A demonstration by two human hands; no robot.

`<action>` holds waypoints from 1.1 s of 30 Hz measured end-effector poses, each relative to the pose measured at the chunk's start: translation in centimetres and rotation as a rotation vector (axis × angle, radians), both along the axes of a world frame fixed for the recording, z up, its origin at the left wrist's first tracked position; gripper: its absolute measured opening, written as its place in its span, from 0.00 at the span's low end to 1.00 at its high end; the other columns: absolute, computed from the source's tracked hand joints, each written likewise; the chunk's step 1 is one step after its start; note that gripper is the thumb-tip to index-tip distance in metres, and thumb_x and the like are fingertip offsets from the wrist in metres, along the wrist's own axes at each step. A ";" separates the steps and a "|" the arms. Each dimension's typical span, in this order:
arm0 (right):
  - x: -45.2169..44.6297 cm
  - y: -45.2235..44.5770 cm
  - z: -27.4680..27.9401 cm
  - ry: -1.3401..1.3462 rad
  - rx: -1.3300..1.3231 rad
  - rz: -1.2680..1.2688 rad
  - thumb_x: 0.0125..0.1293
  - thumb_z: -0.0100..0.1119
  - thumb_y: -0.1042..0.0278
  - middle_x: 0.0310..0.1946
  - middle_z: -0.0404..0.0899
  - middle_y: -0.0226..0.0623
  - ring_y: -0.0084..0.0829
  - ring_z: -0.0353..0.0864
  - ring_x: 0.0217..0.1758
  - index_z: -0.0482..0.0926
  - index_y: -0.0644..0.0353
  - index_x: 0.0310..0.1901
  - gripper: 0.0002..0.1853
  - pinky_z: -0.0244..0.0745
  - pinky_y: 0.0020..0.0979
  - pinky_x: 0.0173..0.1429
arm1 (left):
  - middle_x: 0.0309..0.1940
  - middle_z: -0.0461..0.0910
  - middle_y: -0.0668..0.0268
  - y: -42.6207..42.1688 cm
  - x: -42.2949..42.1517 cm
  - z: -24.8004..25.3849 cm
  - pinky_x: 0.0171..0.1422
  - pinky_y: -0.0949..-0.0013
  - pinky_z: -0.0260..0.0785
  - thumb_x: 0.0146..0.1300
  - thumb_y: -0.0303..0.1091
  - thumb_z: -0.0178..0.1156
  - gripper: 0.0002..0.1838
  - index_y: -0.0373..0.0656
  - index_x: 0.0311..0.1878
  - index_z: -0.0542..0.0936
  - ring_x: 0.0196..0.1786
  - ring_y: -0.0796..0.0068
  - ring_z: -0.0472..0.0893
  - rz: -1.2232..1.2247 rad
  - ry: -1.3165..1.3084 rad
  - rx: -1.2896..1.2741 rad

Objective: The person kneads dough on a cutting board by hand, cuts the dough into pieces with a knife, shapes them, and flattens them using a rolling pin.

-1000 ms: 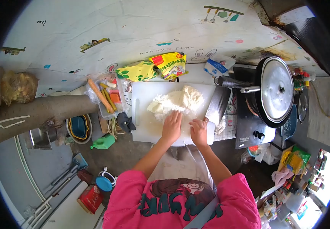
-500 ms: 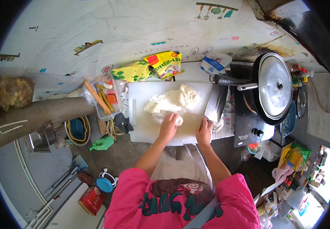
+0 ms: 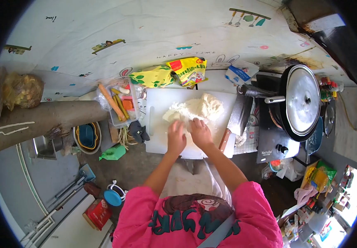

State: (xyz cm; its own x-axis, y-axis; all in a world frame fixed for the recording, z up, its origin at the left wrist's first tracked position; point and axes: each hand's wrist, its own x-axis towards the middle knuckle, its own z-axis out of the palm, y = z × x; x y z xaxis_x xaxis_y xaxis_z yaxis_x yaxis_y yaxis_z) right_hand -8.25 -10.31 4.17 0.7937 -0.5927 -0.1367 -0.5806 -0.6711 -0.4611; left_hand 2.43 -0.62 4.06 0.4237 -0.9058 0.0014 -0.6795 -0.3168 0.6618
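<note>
A mound of white flour (image 3: 183, 108) lies on the white cutting board (image 3: 158, 138), with a rough lump of dough (image 3: 211, 106) at its right side. My left hand (image 3: 176, 137) is at the near edge of the flour, its fingers smeared by motion. Close beside it, my right hand (image 3: 201, 133) has its fingers bent down at the flour's near edge. Whatever lies under those fingers is hidden. To the right, a cleaver (image 3: 238, 115) with a wooden handle (image 3: 224, 139) rests on the board's right edge, touched by neither hand.
Behind the board lean yellow packets (image 3: 188, 71). On the left stands a clear plastic box (image 3: 134, 111) with sausage and other foods. A lidded pan (image 3: 300, 99) sits on the stove (image 3: 275, 146) at the right, its dark handle reaching toward the cleaver.
My right hand has let go of the cleaver handle and moved left to the flour. My left hand, which held a small dough piece, has shifted slightly; that piece is no longer plainly visible.
</note>
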 end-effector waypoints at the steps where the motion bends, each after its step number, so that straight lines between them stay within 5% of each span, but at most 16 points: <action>1: 1.3 -0.9 1.0 -0.043 -0.101 0.001 0.53 0.54 0.73 0.47 0.70 0.38 0.36 0.72 0.50 0.71 0.61 0.51 0.21 0.71 0.35 0.51 | 0.57 0.63 0.48 -0.1 0.5 0.6 0.65 0.53 0.57 0.44 0.18 0.59 0.31 0.35 0.57 0.67 0.61 0.46 0.62 0.080 -0.029 -0.002; 7: 5.4 -3.8 -1.1 -0.104 -0.532 0.061 0.53 0.53 0.70 0.40 0.72 0.34 0.31 0.72 0.49 0.73 0.59 0.45 0.16 0.67 0.34 0.51 | 0.62 0.60 0.49 -0.7 2.6 -0.2 0.66 0.53 0.55 0.45 0.18 0.59 0.35 0.36 0.62 0.63 0.63 0.46 0.60 0.139 -0.024 0.014; 13: 2.3 -0.8 -1.2 0.207 -0.305 0.224 0.51 0.55 0.69 0.41 0.71 0.37 0.33 0.71 0.49 0.71 0.59 0.45 0.17 0.69 0.33 0.49 | 0.60 0.64 0.49 -1.2 3.5 -0.9 0.67 0.54 0.56 0.47 0.18 0.58 0.33 0.36 0.61 0.64 0.62 0.46 0.62 0.085 0.012 0.048; 16: -0.8 1.0 0.7 0.192 0.071 0.088 0.47 0.66 0.69 0.46 0.69 0.41 0.40 0.71 0.51 0.70 0.60 0.47 0.24 0.71 0.37 0.52 | 0.59 0.64 0.50 -0.6 3.0 -0.4 0.66 0.53 0.57 0.48 0.19 0.57 0.32 0.37 0.61 0.65 0.62 0.46 0.62 0.032 -0.042 -0.001; 19: -3.2 1.6 1.7 0.038 0.091 -0.030 0.43 0.71 0.68 0.49 0.69 0.41 0.42 0.71 0.53 0.72 0.60 0.48 0.28 0.70 0.38 0.54 | 0.59 0.64 0.50 1.0 1.2 -0.2 0.66 0.54 0.57 0.50 0.20 0.56 0.30 0.37 0.60 0.65 0.61 0.47 0.63 -0.085 0.014 0.000; 23: -3.9 1.0 -0.9 -0.007 0.301 -0.129 0.44 0.68 0.72 0.52 0.68 0.41 0.45 0.69 0.56 0.70 0.59 0.53 0.30 0.69 0.40 0.56 | 0.58 0.65 0.51 1.8 -1.4 -1.3 0.65 0.57 0.59 0.50 0.20 0.57 0.30 0.34 0.60 0.66 0.59 0.50 0.66 -0.239 0.121 0.066; 26: -4.0 0.5 -1.7 0.018 0.422 -0.175 0.45 0.67 0.75 0.54 0.67 0.43 0.48 0.68 0.57 0.68 0.60 0.56 0.32 0.69 0.41 0.57 | 0.56 0.67 0.50 1.6 -2.5 -1.0 0.63 0.57 0.61 0.48 0.19 0.56 0.29 0.34 0.58 0.67 0.58 0.49 0.67 -0.129 0.162 0.073; 33: -5.3 2.9 -0.6 -0.215 0.323 -0.318 0.48 0.60 0.79 0.51 0.69 0.48 0.50 0.69 0.55 0.71 0.60 0.52 0.25 0.67 0.42 0.59 | 0.67 0.58 0.55 2.1 -3.5 -0.9 0.68 0.55 0.55 0.51 0.27 0.58 0.35 0.36 0.65 0.61 0.68 0.56 0.60 -0.374 -0.256 0.110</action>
